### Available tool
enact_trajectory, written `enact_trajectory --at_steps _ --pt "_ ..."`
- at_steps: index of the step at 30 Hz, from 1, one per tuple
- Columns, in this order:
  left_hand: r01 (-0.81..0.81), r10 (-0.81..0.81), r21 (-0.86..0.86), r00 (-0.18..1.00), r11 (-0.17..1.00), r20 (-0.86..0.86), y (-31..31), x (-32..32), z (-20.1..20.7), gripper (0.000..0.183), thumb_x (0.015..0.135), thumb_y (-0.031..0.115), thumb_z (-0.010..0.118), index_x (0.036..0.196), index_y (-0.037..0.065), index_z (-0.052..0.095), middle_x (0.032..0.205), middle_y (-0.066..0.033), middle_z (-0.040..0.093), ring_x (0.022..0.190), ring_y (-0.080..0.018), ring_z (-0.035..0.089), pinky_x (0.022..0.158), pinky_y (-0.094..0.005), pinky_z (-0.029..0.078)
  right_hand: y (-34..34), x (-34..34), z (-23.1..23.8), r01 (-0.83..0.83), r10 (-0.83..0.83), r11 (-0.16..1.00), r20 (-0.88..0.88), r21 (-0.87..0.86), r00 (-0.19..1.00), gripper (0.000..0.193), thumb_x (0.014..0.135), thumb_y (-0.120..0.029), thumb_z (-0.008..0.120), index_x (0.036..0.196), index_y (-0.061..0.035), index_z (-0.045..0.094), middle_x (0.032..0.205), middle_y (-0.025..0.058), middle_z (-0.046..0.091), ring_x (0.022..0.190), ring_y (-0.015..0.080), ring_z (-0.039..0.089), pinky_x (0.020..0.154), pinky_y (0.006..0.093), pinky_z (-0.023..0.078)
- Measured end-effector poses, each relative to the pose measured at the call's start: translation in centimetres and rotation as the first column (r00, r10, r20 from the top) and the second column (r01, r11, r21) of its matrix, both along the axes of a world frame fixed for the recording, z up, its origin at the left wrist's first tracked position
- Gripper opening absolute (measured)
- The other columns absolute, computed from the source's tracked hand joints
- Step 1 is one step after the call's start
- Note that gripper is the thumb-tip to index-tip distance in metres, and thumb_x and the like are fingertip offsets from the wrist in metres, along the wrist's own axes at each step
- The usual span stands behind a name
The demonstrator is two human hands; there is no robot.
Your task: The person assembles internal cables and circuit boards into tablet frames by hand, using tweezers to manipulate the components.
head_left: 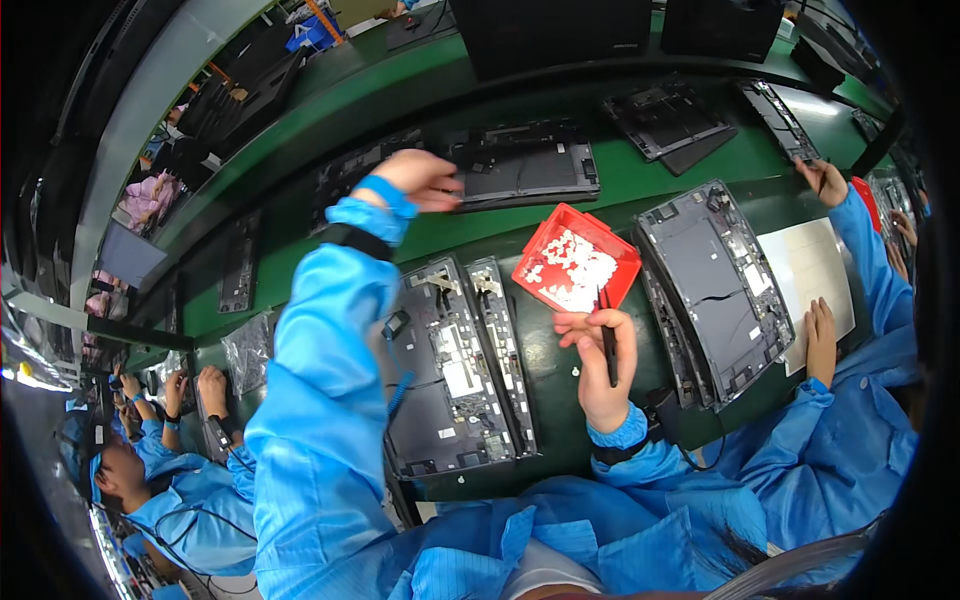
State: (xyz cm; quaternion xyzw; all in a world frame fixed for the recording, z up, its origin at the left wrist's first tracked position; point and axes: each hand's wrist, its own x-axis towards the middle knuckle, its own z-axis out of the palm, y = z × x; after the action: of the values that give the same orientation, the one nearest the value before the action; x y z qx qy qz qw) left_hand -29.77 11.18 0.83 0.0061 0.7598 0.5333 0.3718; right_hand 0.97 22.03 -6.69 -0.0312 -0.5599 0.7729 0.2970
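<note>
My left hand [415, 180] reaches across to the far side of the bench, beside a dark laptop base [525, 165] lying there. Its fingers are stretched loosely out, slightly blurred, and I see nothing in them. Black tweezers [609, 350] are held in my right hand [605, 375], tips up by the near rim of a red tray [622, 278]. Many small white pieces [572, 268] lie in that tray. Just left of my right hand lies an opened laptop base [435, 400] with its inner parts showing, and a narrower opened part [508, 370] lies along its right side.
Stacked laptop bases [715, 290] stand right of the tray. More opened units [668, 118] lie along the back, below black boxes [560, 35]. On the right, a co-worker's hands [822, 340] are near a pale sheet [815, 270]; another person [190, 510] works at the left.
</note>
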Motion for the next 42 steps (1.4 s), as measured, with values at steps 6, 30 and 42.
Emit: enact_trajectory --at_steps 6,30,42 --pt "-0.417 -0.178 -0.684 0.763 0.598 -0.621 -21.8 -11.9 -6.5 0.056 0.076 0.043 0.063 0.099 -0.008 0.062 0.103 -0.0277 0.06 0.101 -0.0378 0.058 0.084 -0.0389 0.046 -1.3 -0.5 0.2 0.0 0.001 1.0 0.042 -0.004 0.999 0.02 0.086 -0.004 0.046 0.104 -0.0022 0.04 0.099 0.0233 0.06 0.086 0.0232 0.058 0.075 0.0309 0.045" --pt "-0.359 0.372 0.102 0.863 0.928 -0.342 -29.4 -1.7 2.8 0.05 0.089 0.049 0.048 0.11 0.005 0.058 0.093 -0.0052 0.065 0.075 -0.0144 0.062 0.07 -0.0292 0.05 -2.5 -0.4 1.4 -0.031 0.04 0.992 -0.073 0.12 0.997 0.022 0.088 0.002 0.044 0.108 -0.0028 0.037 0.11 0.0213 0.056 0.095 0.0209 0.057 0.081 0.0302 0.045" --pt "0.208 -0.496 -0.519 0.701 0.829 -0.512 -19.9 9.8 -1.2 0.046 0.083 0.043 0.061 0.081 -0.003 0.065 0.066 -0.0128 0.061 0.062 -0.0183 0.058 0.061 -0.0327 0.046 -4.0 3.2 2.8 -0.024 0.045 0.986 -0.126 0.164 0.991 0.021 0.091 -0.005 0.039 0.111 -0.002 0.04 0.114 0.0206 0.054 0.099 0.0222 0.056 0.079 0.0305 0.046"
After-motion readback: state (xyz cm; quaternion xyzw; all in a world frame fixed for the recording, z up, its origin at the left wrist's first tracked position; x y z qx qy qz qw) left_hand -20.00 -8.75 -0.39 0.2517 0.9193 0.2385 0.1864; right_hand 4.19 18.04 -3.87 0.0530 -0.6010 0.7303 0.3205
